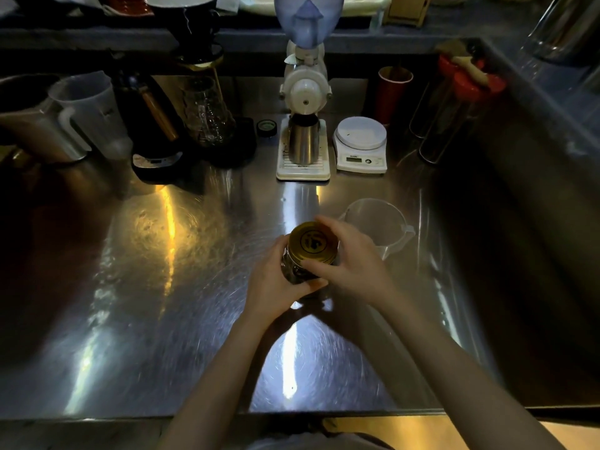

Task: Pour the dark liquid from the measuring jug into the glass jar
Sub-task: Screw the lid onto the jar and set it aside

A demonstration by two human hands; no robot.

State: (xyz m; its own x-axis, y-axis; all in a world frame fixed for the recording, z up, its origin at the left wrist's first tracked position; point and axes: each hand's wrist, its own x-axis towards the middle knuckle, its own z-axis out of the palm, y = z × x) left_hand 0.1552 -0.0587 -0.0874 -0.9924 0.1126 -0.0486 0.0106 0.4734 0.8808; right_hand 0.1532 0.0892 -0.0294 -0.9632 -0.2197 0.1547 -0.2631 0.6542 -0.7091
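A glass jar [293,271] with dark contents stands on the steel counter [194,287] in the middle of the view. A gold lid [312,243] sits on top of it. My left hand [276,284] wraps around the jar's side. My right hand [352,264] grips the lid's rim from the right, fingers curled over its far and near edges. A clear plastic measuring jug [378,222] stands just behind my right hand and looks empty, its handle pointing right.
At the back stand a white coffee grinder [303,102] with a steel cup [303,141], a white scale [360,144], a red cup [393,92], a glass server [207,115], a dark kettle [152,125] and another plastic jug [91,112]. A steel wall rises on the right.
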